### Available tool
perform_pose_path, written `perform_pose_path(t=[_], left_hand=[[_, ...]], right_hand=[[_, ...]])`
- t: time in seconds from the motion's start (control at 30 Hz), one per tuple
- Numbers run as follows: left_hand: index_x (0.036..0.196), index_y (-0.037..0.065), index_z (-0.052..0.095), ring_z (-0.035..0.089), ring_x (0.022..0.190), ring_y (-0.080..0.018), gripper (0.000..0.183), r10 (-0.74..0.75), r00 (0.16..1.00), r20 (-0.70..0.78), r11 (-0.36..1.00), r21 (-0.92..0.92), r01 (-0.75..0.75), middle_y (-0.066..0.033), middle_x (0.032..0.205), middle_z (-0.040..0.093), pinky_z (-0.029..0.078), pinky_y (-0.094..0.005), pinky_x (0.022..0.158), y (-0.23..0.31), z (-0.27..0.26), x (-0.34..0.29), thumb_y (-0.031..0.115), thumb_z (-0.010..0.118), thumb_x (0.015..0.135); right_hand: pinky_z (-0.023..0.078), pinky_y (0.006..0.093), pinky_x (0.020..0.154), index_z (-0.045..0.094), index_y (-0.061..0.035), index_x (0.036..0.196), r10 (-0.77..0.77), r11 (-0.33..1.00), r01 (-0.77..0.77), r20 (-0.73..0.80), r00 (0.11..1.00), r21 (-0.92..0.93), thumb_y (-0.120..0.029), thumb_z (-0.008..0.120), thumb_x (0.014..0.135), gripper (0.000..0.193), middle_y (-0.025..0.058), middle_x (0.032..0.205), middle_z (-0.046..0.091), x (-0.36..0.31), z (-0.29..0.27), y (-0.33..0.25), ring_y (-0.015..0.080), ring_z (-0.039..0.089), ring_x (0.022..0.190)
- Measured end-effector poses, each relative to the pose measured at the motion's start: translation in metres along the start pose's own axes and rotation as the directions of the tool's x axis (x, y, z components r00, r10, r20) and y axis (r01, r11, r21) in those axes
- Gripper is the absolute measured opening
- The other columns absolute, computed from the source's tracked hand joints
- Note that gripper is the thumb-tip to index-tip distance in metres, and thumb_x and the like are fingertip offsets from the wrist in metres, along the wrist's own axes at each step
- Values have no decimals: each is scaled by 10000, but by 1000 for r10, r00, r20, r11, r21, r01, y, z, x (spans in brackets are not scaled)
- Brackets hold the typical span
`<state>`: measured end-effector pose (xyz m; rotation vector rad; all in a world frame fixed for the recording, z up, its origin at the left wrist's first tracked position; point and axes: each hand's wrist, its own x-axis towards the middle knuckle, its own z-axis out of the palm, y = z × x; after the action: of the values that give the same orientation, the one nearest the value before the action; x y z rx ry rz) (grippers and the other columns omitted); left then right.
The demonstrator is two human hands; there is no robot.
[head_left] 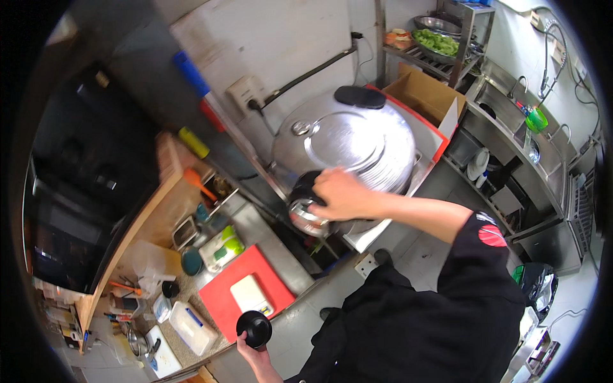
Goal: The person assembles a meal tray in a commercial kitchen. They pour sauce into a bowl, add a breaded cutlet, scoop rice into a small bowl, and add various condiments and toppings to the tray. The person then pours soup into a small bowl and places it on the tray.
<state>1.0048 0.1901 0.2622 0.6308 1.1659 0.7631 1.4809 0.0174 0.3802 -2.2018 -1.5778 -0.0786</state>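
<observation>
My left hand [250, 355] holds a small black bowl [254, 329] at the lower middle, beside the front edge of the counter. The bowl's inside looks dark, and I see nothing in it. My right arm reaches across to a large round silver cooker [345, 137] with a shiny lid. My right hand [340, 191] is closed on the black handle [307, 186] at the cooker's front, just above a metal front panel [309, 218]. The fingertips are partly hidden and slightly blurred. A second black handle [359, 97] sits on the lid's far side.
Left of me, a white kitchen scale [251, 295] lies on a red cutting board [220, 290], beside a lidded clear container [193, 327]. An open cardboard box [426, 96] stands behind the cooker. A steel sink unit [549, 153] lines the right wall.
</observation>
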Motion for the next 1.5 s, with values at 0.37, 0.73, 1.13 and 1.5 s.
perform_pose_path(t=[0.37,0.73,1.13,1.5], left_hand=[[1334,69,553,678,1073,-345,568,0,999,-54,1000,-14,-1,-136,1252,655,601,-506,825,-88,148,-92,316,621,827],[1255,27,612,702,1036,-267,474,-37,998,47,995,94,32,-123,1147,709,562,-412,939,-127,251,-84,263,616,843],[1273,8,589,654,1103,-328,499,59,993,-102,976,-202,-79,-161,1236,664,539,-481,950,-203,317,-198,278,583,853],[1189,45,609,632,1071,-314,384,-64,850,-523,989,-150,-18,-113,1160,652,530,-511,878,-280,343,-285,247,607,862]], right_hand=[[541,445,572,626,67,716,-32,642,-151,223,974,752,-792,604,789,862,198,663,661,87,-266,76,290,705,650],[541,406,673,652,31,959,250,549,-114,-33,968,828,-524,536,919,568,179,807,699,56,-378,278,264,708,770],[504,466,912,622,12,1213,334,799,-167,-196,922,577,-221,546,971,345,259,1075,669,-30,-127,412,415,624,1064],[494,477,896,611,-34,1176,392,825,-314,-76,917,470,-151,737,818,397,229,1169,621,-50,75,432,447,602,1062]])
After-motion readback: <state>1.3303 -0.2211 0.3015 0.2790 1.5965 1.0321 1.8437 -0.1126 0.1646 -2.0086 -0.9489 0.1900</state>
